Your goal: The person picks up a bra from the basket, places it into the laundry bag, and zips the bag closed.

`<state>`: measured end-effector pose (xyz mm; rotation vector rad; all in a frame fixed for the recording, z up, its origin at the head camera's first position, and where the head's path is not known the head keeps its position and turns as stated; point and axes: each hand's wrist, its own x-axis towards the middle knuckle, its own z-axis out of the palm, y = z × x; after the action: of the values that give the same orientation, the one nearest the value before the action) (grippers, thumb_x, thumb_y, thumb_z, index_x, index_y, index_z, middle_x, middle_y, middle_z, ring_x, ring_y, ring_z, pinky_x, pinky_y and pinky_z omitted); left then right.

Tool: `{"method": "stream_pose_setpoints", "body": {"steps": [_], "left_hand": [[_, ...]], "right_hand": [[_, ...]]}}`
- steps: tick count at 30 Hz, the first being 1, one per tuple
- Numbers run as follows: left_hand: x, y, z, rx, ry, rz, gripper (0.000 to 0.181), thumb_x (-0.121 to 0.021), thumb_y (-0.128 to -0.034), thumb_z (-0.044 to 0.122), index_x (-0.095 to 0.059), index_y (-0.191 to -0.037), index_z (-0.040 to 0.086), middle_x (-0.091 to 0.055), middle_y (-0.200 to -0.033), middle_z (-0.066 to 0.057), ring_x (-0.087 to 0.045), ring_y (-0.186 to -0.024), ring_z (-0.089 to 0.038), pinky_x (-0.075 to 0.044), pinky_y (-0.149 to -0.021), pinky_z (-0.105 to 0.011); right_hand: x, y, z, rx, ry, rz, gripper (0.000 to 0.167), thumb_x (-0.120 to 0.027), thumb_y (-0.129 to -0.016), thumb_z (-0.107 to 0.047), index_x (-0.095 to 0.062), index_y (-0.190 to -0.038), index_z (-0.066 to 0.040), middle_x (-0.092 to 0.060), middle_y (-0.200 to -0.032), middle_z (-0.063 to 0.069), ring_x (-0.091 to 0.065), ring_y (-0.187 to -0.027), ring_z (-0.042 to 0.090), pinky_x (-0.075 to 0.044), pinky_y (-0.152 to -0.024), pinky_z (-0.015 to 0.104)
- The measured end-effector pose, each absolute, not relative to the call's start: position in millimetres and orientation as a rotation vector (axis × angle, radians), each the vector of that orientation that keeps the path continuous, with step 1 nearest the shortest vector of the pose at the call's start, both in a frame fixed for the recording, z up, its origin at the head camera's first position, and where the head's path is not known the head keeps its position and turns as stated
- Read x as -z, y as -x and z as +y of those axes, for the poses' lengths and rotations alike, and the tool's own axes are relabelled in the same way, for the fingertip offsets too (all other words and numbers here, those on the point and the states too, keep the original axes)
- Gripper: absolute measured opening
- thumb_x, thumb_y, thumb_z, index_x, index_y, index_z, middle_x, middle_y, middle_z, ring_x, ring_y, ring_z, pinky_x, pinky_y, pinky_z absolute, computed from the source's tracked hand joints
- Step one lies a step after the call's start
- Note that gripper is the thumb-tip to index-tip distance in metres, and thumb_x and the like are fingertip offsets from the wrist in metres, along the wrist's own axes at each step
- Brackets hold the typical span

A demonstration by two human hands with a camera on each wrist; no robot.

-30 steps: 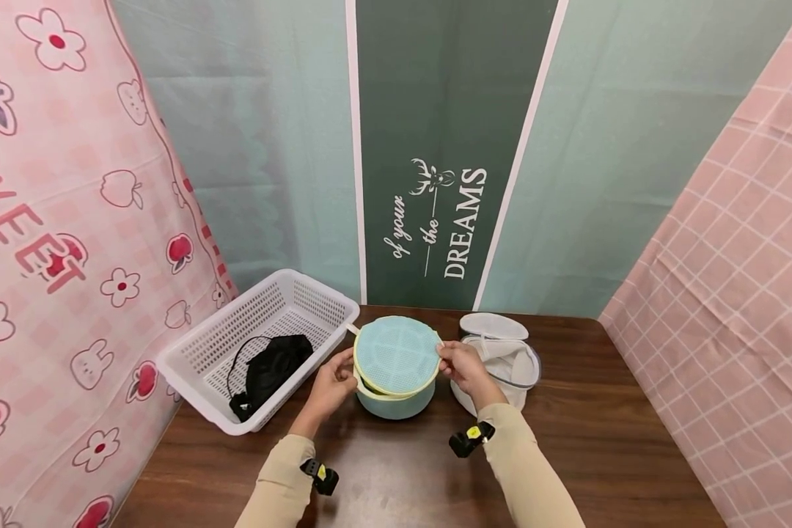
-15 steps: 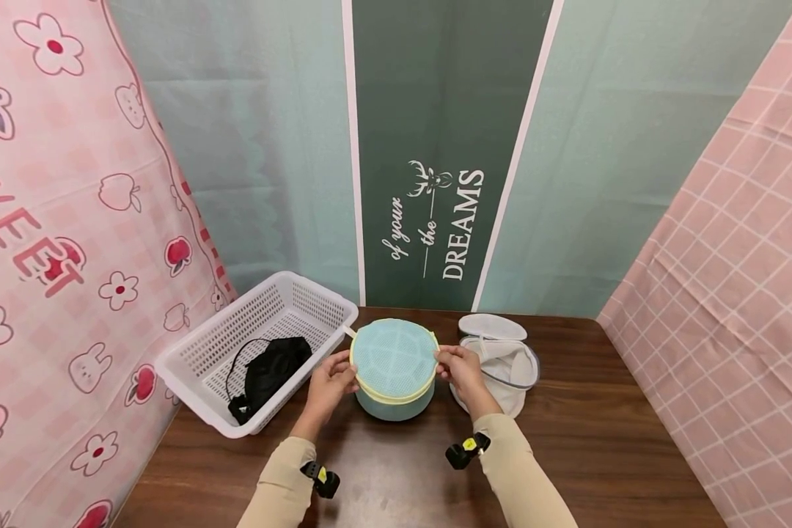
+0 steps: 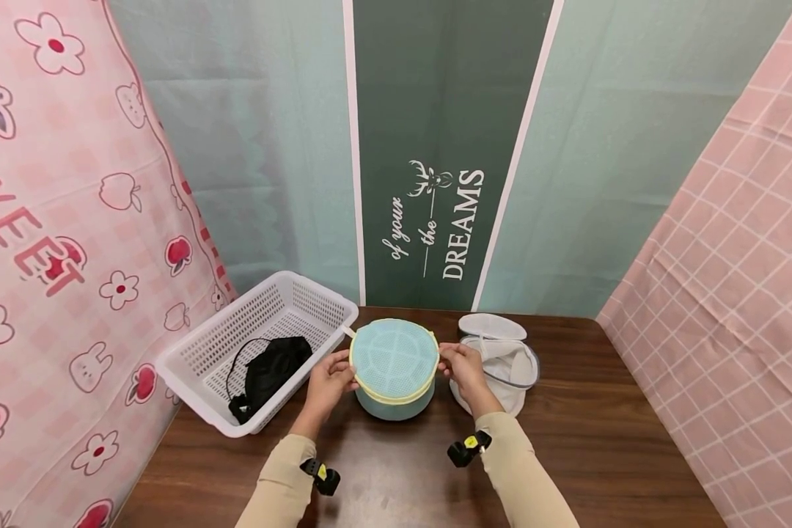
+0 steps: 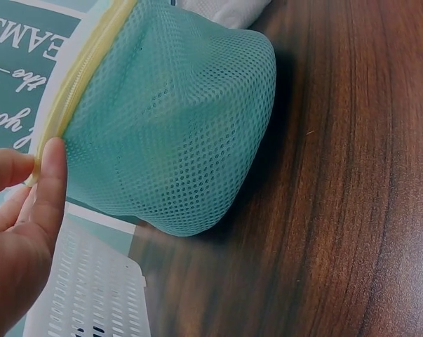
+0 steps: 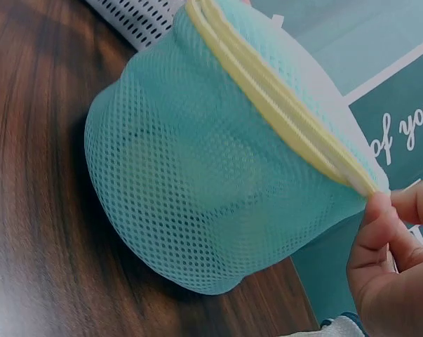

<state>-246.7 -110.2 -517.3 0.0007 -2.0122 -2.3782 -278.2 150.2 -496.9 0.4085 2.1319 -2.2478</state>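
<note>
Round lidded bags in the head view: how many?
2: the teal bag, held by the left hand and the right hand; the white bag, partly behind the latter. No others show.

The worktop [image 3: 607, 433] is dark brown with a streaked wood grain and a shiny patch of light at six o'clock. From its middle, a white plastic basket [image 3: 237, 323] sits at ten o'clock, set aslant, its long sides running from about eight towards two. At twelve o'clock stands a round blue mesh bag [image 3: 396, 359] with yellow edging. Near that, between one and two o'clock, stands a white bag [image 3: 504, 367], its lid tipped open towards twelve.
</note>
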Motion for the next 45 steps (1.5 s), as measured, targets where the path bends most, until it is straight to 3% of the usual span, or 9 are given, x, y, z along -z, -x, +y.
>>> {"method": "stream_pose_setpoints", "body": {"steps": [4, 8, 15, 19, 23, 29, 37, 45], "left_hand": [[518.9, 247.5, -110.1, 2.359, 0.014, -2.009, 0.042, -0.056, -0.0862, -0.009, -0.045, -0.126, -0.014, -0.057, -0.092, -0.022, -0.06, -0.068, -0.015, -0.053, -0.061, -0.027], [518.3, 248.6, -109.6, 2.36, 0.018, -2.022, 0.042, -0.056, -0.0867, -0.009, -0.046, -0.127, -0.013, -0.057, -0.091, -0.02, -0.06, -0.069, -0.015, -0.053, -0.061, -0.027], [499.2, 244.0, -107.0, 2.376, 0.044, -2.049, 0.042, -0.054, -0.0874, -0.011, -0.043, -0.128, -0.015, -0.055, -0.094, -0.025, -0.06, -0.072, -0.02, -0.054, -0.065, -0.033], [501.5, 246.3, -105.5, 2.358, 0.043, -2.069, 0.041, -0.053, -0.0876, -0.01, -0.044, -0.127, -0.014, -0.055, -0.093, -0.022, -0.059, -0.072, -0.019, -0.053, -0.064, -0.032], [502.5, 246.1, -104.3, 2.321, 0.037, -2.105, 0.041, -0.053, -0.0873, -0.008, -0.044, -0.126, -0.013, -0.055, -0.094, -0.02, -0.059, -0.072, -0.019, -0.053, -0.063, -0.032], [509.8, 248.8, -106.8, 2.319, -0.001, -2.127, 0.045, -0.059, -0.0865, -0.004, -0.042, -0.127, -0.013, -0.057, -0.093, -0.022, -0.06, -0.072, -0.019, -0.053, -0.061, -0.033], [515.5, 249.5, -105.7, 2.303, -0.004, -2.12, 0.045, -0.061, -0.0858, -0.004, -0.043, -0.127, -0.011, -0.058, -0.092, -0.02, -0.06, -0.07, -0.016, -0.053, -0.059, -0.029], [514.1, 250.9, -105.6, 2.236, -0.037, -2.171, 0.044, -0.063, -0.0842, -0.004, -0.046, -0.125, -0.009, -0.059, -0.093, -0.021, -0.061, -0.072, -0.021, -0.053, -0.06, -0.031]], "right_hand": [[496.2, 285.5, 152.3, 2.137, -0.359, 2.319, 0.027, -0.05, -0.091, -0.001, -0.057, -0.115, 0.007, -0.059, -0.091, 0.016, -0.058, -0.07, 0.014, -0.05, -0.066, 0.034], [494.5, 295.1, 156.6, 1.993, -0.191, 2.495, 0.035, -0.046, -0.09, 0.005, -0.055, -0.124, 0.004, -0.055, -0.115, 0.023, -0.058, -0.095, 0.028, -0.047, -0.081, 0.046], [489.0, 312.2, 163.1, 1.787, 0.131, 2.609, 0.044, -0.047, -0.09, 0.008, -0.045, -0.134, 0.004, -0.046, -0.131, 0.026, -0.045, -0.119, 0.035, -0.041, -0.092, 0.043], [488.1, 317.1, 163.7, 1.795, 0.163, 2.51, 0.049, -0.046, -0.089, 0.01, -0.04, -0.138, 0.004, -0.046, -0.131, 0.026, -0.047, -0.117, 0.035, -0.044, -0.088, 0.039], [491.2, 317.7, 162.5, 1.841, 0.104, 2.445, 0.048, -0.048, -0.088, 0.009, -0.043, -0.135, 0.004, -0.054, -0.12, 0.024, -0.054, -0.108, 0.032, -0.048, -0.082, 0.037], [495.9, 317.0, 161.6, 1.857, 0.043, 2.461, 0.034, -0.053, -0.088, 0.006, -0.057, -0.122, 0.006, -0.059, -0.102, 0.017, -0.054, -0.094, 0.025, -0.047, -0.079, 0.039], [497.6, 315.6, 159.7, 1.777, -0.059, 2.552, 0.017, -0.055, -0.089, 0.001, -0.066, -0.101, 0.006, -0.063, -0.1, 0.015, -0.055, -0.097, 0.027, -0.046, -0.076, 0.035], [494.9, 312.8, 155.9, 1.771, -0.067, 2.614, 0.014, -0.056, -0.087, 0.002, -0.066, -0.096, 0.006, -0.063, -0.093, 0.014, -0.055, -0.088, 0.026, -0.044, -0.068, 0.029]]}}
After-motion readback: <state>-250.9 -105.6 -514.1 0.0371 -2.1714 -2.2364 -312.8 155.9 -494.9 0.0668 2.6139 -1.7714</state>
